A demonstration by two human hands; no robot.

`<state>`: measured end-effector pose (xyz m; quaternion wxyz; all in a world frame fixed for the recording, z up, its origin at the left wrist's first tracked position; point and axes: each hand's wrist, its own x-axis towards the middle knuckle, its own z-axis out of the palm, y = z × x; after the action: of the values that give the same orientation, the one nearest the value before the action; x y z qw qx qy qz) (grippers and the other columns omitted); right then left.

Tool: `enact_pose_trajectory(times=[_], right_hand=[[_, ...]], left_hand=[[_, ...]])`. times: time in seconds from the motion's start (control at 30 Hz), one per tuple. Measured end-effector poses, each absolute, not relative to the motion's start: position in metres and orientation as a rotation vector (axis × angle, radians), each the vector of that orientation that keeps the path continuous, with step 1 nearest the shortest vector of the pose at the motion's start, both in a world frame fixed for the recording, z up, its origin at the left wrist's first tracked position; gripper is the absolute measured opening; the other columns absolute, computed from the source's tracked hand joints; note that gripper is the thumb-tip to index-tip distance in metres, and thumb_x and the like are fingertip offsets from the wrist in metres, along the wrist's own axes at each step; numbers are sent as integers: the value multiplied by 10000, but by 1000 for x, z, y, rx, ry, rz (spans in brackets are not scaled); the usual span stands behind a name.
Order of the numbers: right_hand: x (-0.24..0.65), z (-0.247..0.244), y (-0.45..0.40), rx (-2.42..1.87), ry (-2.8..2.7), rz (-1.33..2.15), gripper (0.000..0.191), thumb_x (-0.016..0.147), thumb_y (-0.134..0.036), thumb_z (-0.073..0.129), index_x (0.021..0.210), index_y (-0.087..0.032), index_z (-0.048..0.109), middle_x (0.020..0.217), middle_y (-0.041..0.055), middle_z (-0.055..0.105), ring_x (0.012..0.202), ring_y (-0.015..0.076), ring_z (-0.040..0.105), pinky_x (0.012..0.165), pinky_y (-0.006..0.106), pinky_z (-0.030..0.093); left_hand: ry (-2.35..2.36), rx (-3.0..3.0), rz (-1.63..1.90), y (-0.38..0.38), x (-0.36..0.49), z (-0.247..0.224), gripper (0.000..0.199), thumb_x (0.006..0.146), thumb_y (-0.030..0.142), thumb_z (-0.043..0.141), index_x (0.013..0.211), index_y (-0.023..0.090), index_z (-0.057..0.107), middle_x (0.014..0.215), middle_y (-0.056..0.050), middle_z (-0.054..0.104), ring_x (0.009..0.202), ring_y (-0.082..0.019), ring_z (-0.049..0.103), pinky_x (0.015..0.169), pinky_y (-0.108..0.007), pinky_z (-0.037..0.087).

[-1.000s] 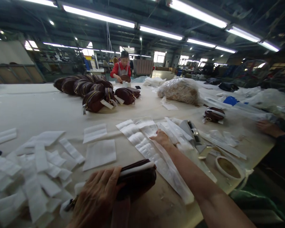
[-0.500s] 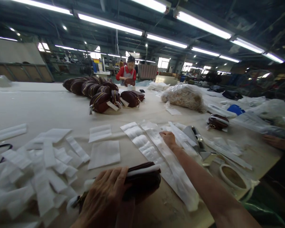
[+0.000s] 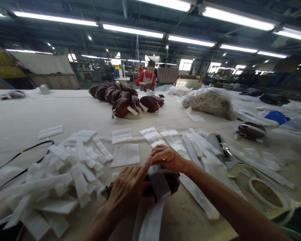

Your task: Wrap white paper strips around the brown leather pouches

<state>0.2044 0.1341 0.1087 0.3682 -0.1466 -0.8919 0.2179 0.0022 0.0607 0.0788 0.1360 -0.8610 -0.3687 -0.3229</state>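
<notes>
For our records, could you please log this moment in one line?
Left hand: on dark oblong leathery pouch | Right hand: on long white filmy strip | Strip: across pouch

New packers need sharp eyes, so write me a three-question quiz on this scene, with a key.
1. True or false: the left hand is on the dark, rounded, leather-like pouch.

2. What lies across the pouch, beside the right hand?
A) a blue plastic sheet
B) a translucent white strip
C) a black cord

3. Fill in: the loose pile of short, flat, white foam-like pieces lies on the person's ____ side of the pouch.

Key: 1 true; 2 B; 3 left.
</notes>
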Motion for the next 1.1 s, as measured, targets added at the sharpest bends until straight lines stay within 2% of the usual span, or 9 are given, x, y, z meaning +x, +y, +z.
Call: enact_pose_trajectory(times=[0.07, 0.23, 0.4, 0.53, 0.63, 0.73, 0.83, 0.97, 1.1], right_hand=[[203, 107, 141, -404, -2336, 541, 176, 863, -137, 535, 826, -163, 705, 794, 51, 699, 771, 130, 615, 780, 264, 467], [194, 107, 153, -513, -2505, 445, 259, 684, 5, 529, 778, -160, 705, 716, 23, 683, 710, 131, 604, 698, 231, 459], [189, 105, 155, -581, -2520, 408, 256, 605, 19, 554, 732, -155, 693, 700, 15, 674, 670, 125, 592, 654, 218, 448], [195, 98, 162, -593, -2516, 632, 196, 667, -64, 616, 809, -162, 707, 734, 16, 674, 676, 116, 590, 662, 214, 457], [201, 87, 169, -591, -2493, 920, 188, 713, -135, 637, 880, -155, 722, 779, 37, 684, 728, 130, 604, 719, 238, 469], [205, 69, 174, -653, -2380, 1248, 173, 711, -239, 686, 849, -146, 735, 832, 57, 695, 815, 161, 613, 805, 279, 463], [208, 51, 176, -712, -2282, 1402, 275, 713, -377, 693, 834, -133, 732, 853, 67, 698, 844, 182, 624, 830, 307, 468], [211, 39, 174, -758, -2196, 1479, 398, 717, -509, 680, 838, -131, 720, 894, 61, 699, 887, 188, 634, 867, 320, 473], [215, 36, 156, -839, -2102, 1523, 446, 744, -541, 676, 868, -114, 691, 860, 52, 683, 842, 184, 641, 827, 337, 505]], left_hand=[[-1035, -2532, -860, 59, 2, 81, 560, 966, 281, 392, 1470, 164, 178, 977, -78, 666, 790, -199, 623, 686, -310, 468], [-1013, -2529, -869, 56, 1, 81, 557, 969, 283, 379, 1465, 121, 183, 961, -89, 657, 811, -215, 608, 708, -329, 459], [-993, -2557, -832, 56, -2, 78, 437, 941, 241, 449, 1356, 121, 383, 945, -88, 637, 798, -217, 592, 705, -335, 458], [-963, -2579, -842, 58, -2, 77, 349, 905, 209, 512, 1245, 131, 491, 925, -80, 624, 785, -217, 585, 693, -337, 461], [-947, -2564, -889, 58, -4, 78, 313, 923, 230, 474, 1218, 132, 518, 936, -91, 620, 789, -212, 584, 690, -328, 470], [-988, -2517, -892, 58, -5, 81, 308, 939, 238, 421, 1210, 160, 545, 1090, -145, 592, 866, -228, 587, 709, -338, 481], [-956, -2565, -893, 58, -4, 82, 324, 934, 182, 404, 1230, 162, 535, 1213, -152, 573, 919, -212, 593, 732, -325, 478], [-884, -2672, -980, 60, -3, 82, 316, 924, 132, 413, 1213, 137, 539, 1078, -90, 670, 884, -174, 615, 745, -302, 467], [-960, -2758, -1128, 61, -11, 91, 316, 914, 177, 432, 1192, 206, 582, 1046, -55, 695, 871, -170, 636, 749, -301, 477]])
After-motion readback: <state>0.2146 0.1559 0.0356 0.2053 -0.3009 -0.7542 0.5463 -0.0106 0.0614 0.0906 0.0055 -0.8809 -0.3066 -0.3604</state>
